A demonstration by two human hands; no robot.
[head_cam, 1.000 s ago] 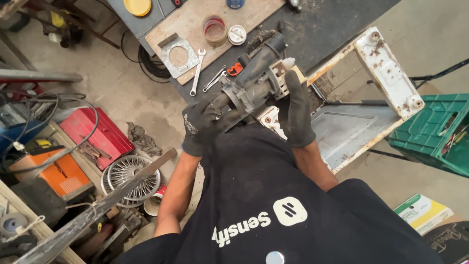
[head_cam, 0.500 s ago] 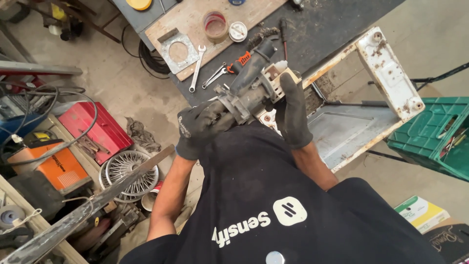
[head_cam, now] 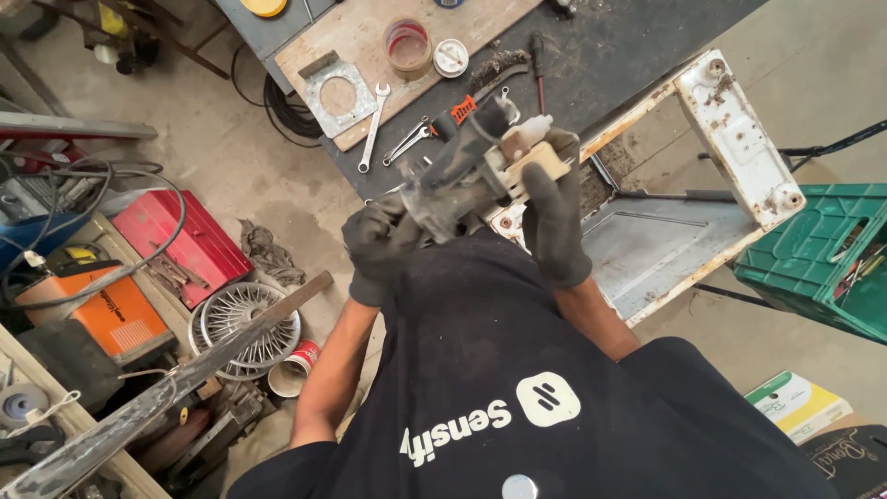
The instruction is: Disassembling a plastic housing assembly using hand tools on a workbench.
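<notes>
**Both gloved hands on the greasy motor part**

Near the frame's centre you hold a dark, grimy motor assembly above the counter edge. Your left hand has its fingers clamped round the lower end, taking the weight, it seems. Your right hand closes its fingers over the pale block at the upper end, likely to steady it. Spanners lie on a wooden board at upper centre. A green crate sits at right; a green-and-white carton lies at lower right.
</notes>
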